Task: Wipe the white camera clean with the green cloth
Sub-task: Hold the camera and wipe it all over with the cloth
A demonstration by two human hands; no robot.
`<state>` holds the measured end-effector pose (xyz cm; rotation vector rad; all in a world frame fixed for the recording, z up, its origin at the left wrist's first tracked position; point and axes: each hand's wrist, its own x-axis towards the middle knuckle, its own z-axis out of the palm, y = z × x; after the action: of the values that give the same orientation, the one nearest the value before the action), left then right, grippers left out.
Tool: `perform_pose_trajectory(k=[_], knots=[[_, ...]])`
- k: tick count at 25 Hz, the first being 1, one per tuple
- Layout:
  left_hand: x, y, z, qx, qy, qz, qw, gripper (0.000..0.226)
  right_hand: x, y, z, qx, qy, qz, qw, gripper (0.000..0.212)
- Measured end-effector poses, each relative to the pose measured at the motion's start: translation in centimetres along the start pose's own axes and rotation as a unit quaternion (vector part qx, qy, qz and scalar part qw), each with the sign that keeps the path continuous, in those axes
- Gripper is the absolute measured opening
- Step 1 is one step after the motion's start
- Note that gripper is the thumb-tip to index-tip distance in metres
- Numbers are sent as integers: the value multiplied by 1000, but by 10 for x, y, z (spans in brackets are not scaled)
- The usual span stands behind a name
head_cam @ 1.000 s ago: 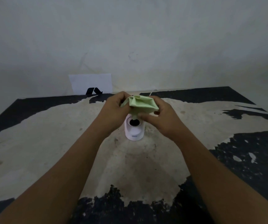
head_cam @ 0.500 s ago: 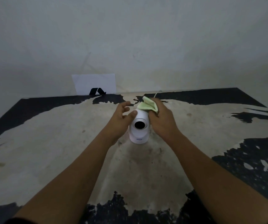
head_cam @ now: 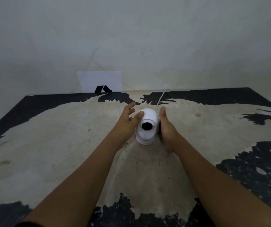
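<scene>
Hidden: the green cloth is not seen anywhere in the frame; whether it is tucked behind the right hand (head_cam: 165, 128) cannot be told. The right fingers are blocked by the white camera (head_cam: 148, 126), only the thumb and palm edge are shown.
Cut off: both forearms are clipped at the bottom edge of the frame; a dark sleeve edge is just visible at lower left.
Hard to read: small grey lettering on the camera base, too blurred to make out.
Camera location: centre of the frame, slightly right, stood on the worn table (head_cam: 49, 145) on a pale scuffed patch.
Camera axis: long axis upright, base down, domed head on top.
Camera facing: the dark round lens is pointed toward the bottom of the frame and tilted slightly up.
Cable: a thin white cable (head_cam: 161, 96) is seen running from behind the camera toward the table's far edge.
Left hand (head_cam: 126, 122): held at the camera's left side, fingers spread and loosely extended, nothing gripped; thumb tip laid against the dome.
Right hand: pressed against the camera's right side, thumb straight up; grip on anything cannot be told.
Background: white sheet (head_cam: 100, 81) with a black mark, propped against the wall at upper centre left.
</scene>
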<state>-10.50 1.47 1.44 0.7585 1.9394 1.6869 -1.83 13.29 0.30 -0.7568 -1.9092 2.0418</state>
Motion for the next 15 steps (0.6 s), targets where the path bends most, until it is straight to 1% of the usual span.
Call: perform_pose_trajectory(k=[1, 2, 3, 5, 7, 8, 9, 10, 11, 12, 13, 15], knots=[[0, 0, 1, -3, -1, 4, 1000, 54, -5, 6, 1, -16, -1, 4, 1000, 129], [1, 0, 1, -4, -2, 8, 1000, 54, -7, 11, 1, -29, -3, 1, 1000, 128], [1, -1, 1, -1, -1, 10, 1000, 53, -11, 13, 2, -38, -3, -16, 999, 120], [3, -3, -1, 9, -5, 7, 1000, 52, -21, 9, 5, -42, -3, -76, 996, 103], [3, -3, -2, 16, -12, 15, 1000, 52, -22, -2, 5, -79, 7, -132, 988, 101], [3, -3, -4, 36, -13, 38, 999, 53, -23, -13, 5, -117, 7, -145, 982, 100], [4, 0, -6, 79, -11, 80, 994, 56, -21, -24, 7, -167, 3, -148, 975, 99], [5, 1, -10, 143, -8, 133, 981, 58, -20, -34, 8, -210, -11, -139, 968, 100], [7, 4, -12, 208, -10, 186, 960, 57, -17, -42, 8, -222, -21, -125, 967, 102], [9, 7, -14, 257, -16, 224, 940, 54, -14, -48, 7, -201, -29, -119, 972, 100], [12, 9, -16, 288, -27, 243, 926, 50, -12, -51, 5, -153, -37, -118, 981, 89], [14, 16, -20, 312, -51, 238, 918, 41, -11, -49, 1, -82, -3, -128, 988, 65]])
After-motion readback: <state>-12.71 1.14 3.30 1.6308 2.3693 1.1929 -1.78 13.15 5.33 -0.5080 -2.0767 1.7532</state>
